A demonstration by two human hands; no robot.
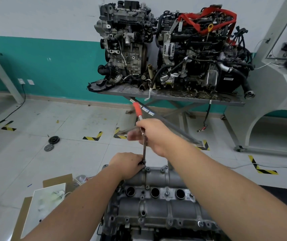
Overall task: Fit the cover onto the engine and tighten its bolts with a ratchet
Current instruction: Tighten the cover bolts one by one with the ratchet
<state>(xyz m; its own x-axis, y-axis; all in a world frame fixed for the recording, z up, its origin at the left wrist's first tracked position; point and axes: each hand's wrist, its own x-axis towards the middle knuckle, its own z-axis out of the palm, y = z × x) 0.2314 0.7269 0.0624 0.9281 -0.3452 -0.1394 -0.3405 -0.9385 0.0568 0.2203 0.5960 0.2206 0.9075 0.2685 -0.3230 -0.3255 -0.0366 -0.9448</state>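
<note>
The grey metal cover (pixel 158 204) lies on the engine at the bottom centre, with three round plug holes along its middle and bolts (pixel 148 169) around its rim. A ratchet (pixel 144 145) with a red-orange handle end (pixel 137 108) stands almost upright, its socket down on a bolt at the cover's far left edge. My right hand (pixel 154 136) grips the ratchet's shaft partway up. My left hand (pixel 128 165) rests on the cover's far left corner, its fingers curled round the socket at the foot of the ratchet.
Two complete engines (pixel 127 42) stand on a metal table (pixel 174 96) against the far wall. Open cardboard boxes (pixel 48 193) with a white tray lie on the floor at the left. Two round black parts (pixel 53 140) sit on the tiled floor. A white cabinet (pixel 278 80) stands at the right.
</note>
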